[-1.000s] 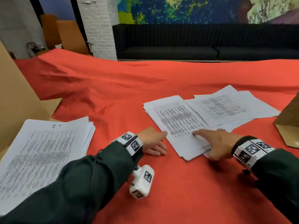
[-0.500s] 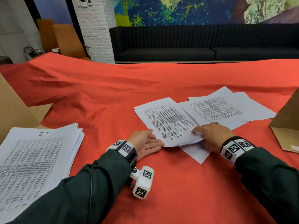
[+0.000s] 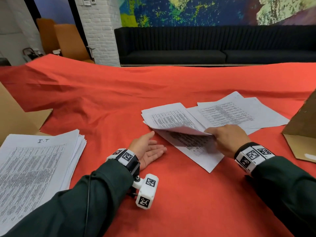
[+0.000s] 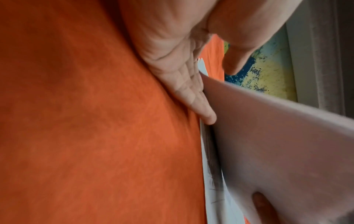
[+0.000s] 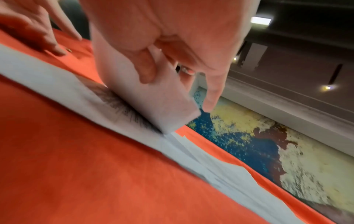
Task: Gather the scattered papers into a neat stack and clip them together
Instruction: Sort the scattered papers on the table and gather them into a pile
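Several printed white papers [image 3: 227,113] lie fanned out on the red tablecloth [image 3: 106,103], right of centre. My right hand [image 3: 225,137] pinches the near edge of the top sheets [image 3: 172,118] and holds them lifted off the sheet beneath [image 3: 200,151]; the right wrist view shows the lifted sheets [image 5: 138,94] between thumb and fingers. My left hand [image 3: 148,149] lies palm up on the cloth, fingers straight, its fingertips [image 4: 206,115] at the left edge of the papers [image 4: 277,151]. No clip is in sight.
A thick stack of printed sheets [image 3: 32,168] marked "I.T" lies at the near left. Brown cardboard [image 3: 15,115] stands at the left edge and another cardboard piece [image 3: 302,127] at the right. A black sofa [image 3: 205,47] runs behind the table.
My right hand went from pressing flat on the papers to pinching and lifting the top sheets. My left hand turned from knuckles up to palm up beside the pile.
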